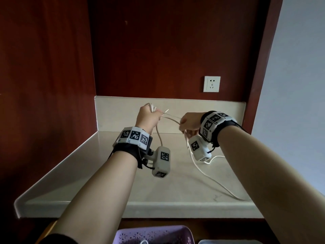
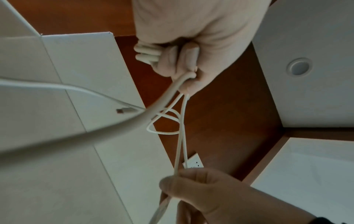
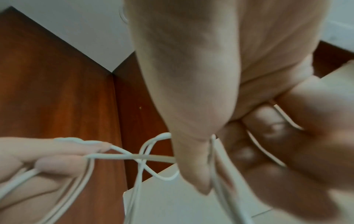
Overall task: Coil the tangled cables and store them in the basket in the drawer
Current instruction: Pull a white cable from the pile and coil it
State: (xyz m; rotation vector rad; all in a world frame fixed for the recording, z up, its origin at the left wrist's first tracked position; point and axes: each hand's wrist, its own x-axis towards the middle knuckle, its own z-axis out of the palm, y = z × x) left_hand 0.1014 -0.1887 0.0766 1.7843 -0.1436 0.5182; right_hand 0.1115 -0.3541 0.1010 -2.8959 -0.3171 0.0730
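Observation:
A white cable runs from my raised hands down onto the pale counter. My left hand grips a bunch of cable loops in its fist above the counter. My right hand pinches two strands between thumb and fingers, a short way right of the left hand. Between the hands the cable crosses itself in a loose loop. A connector end hangs free. The purple basket sits below the counter's front edge, with a bit of white cable inside.
Dark red wood panels enclose the counter at the left, the back and the right. A white wall socket sits on the back panel. A pale wall stands at the right. A grey container rim shows beside the basket.

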